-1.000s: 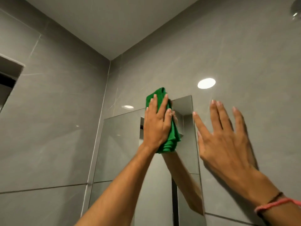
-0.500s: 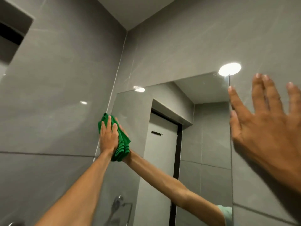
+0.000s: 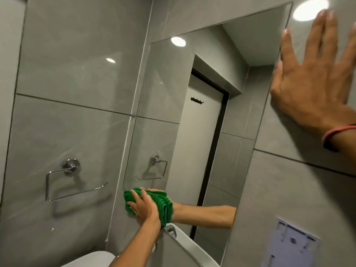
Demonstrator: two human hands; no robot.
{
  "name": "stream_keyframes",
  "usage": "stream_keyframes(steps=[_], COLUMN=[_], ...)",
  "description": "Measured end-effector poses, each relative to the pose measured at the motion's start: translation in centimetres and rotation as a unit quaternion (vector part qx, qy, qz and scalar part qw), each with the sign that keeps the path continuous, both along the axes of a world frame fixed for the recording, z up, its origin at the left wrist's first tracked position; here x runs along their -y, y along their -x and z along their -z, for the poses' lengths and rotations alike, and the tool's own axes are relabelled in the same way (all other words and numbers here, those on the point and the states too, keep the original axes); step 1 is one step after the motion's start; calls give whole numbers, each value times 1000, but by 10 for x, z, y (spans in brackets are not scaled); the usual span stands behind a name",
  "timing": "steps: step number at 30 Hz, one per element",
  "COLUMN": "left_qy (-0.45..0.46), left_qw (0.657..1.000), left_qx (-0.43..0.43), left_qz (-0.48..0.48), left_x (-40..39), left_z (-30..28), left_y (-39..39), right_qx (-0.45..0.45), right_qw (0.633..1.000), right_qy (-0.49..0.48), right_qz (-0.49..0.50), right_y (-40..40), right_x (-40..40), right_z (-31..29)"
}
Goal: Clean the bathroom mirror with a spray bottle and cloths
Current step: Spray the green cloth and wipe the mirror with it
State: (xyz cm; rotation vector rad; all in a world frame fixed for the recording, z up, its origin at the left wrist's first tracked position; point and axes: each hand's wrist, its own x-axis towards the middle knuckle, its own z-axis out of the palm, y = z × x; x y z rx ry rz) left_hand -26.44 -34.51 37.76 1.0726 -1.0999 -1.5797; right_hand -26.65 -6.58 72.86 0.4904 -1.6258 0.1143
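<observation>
A tall frameless mirror point(image 3: 202, 112) hangs on the grey tiled wall. My left hand point(image 3: 143, 208) presses a folded green cloth point(image 3: 161, 205) flat against the mirror's bottom left corner, and the hand's reflection meets it in the glass. My right hand point(image 3: 316, 74) lies flat and spread on the wall tile just right of the mirror's upper right edge, holding nothing. A pink band circles its wrist. No spray bottle is in view.
A chrome towel ring point(image 3: 71, 176) is fixed to the left wall. A white basin rim point(image 3: 190, 247) and a chrome tap top point(image 3: 170, 230) sit below the mirror. A pale blue plate point(image 3: 290, 245) is on the wall at lower right.
My left hand has swept the green cloth from the mirror's top, down its left side to the bottom left corner. The right hand has stayed flat on the wall.
</observation>
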Motion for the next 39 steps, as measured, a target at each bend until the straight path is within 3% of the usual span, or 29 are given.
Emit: stream_keyframes(steps=[4,8,12,15,17,20,23,26,29,32,34,36,39], left_qy=[-9,94,271,407,518,650,705,690,555,372,259,175,210], left_qw=[999,992,958,907,843,736,690,716,826,926,963,980,971], left_qx=[-34,-84,-94,-109,-147,-191,-157,-99,-85,-60,-65,-74,-107], left_qz=[5,-4,8,3,5,20,31,33,41,36,43,54,39], left_x=[-48,-86,-125,-144,-149,-140,-117,-89,-95,-153,-190,-207,-212], left_z=[-62,-176,-287,-326,-328,-304,-245,-141,-31,36,39,6,-70], left_y=[-2,-1,-6,-4,-3,-1,2,2,-5,-13,-18,-13,-12], right_qx=[5,-4,-3,-10,-18,-37,-42,-43,-32,-15,-12,-13,-12], right_qw=[996,989,986,985,985,986,988,993,997,998,997,995,996], right_qy=[-54,-87,-91,-84,-86,-85,-80,-66,-51,-54,-55,-72,-79], right_qz=[68,120,142,149,145,138,128,85,49,42,44,72,47], right_y=[-10,-13,-13,-13,-10,-7,-9,-7,-3,-2,-4,-6,-11], right_x=[-15,-35,-46,-46,-46,-48,-47,-43,-42,-39,-40,-42,-44], right_z=[-8,-20,-23,-24,-25,-25,-21,-13,-6,-4,-4,-11,-13])
